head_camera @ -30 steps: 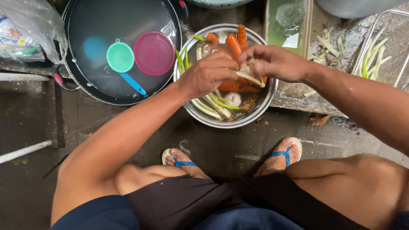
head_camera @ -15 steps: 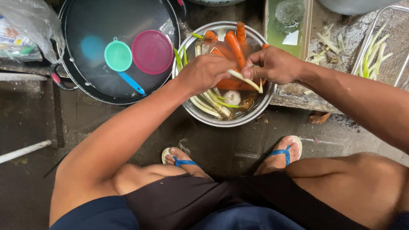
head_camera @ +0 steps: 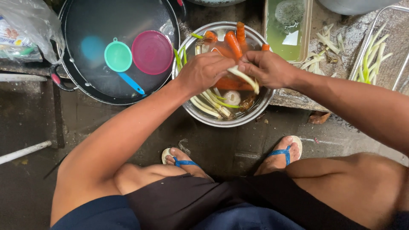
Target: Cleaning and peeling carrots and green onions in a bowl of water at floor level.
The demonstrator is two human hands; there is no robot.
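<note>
Head view: a pale stalk is held between both hands over the steel bowl. Left hand is closed around the stalk's upper-left end; that end is hidden inside the fist. Right hand is pinched on the stalk near its middle, fingertips bent in. Long axis runs diagonally, upper left to lower right; the free tip points down-right toward the bowl's right wall. The stalk is seen just above the carrots; contact with them cannot be told.

In the bowl: orange carrots at the top, pointing roughly up-frame, more pale stalks with green ends at lower left, one round white piece. Bowl contents under the hands are covered.

Left of the bowl a dark pan is seen, with a pink lid and a teal strainer floating or resting inside; which one cannot be told. A green rectangular tub is cut off at the top edge. A wire basket with peeled strips is cut off at right. Feet in blue-strapped sandals rest on wet concrete.
</note>
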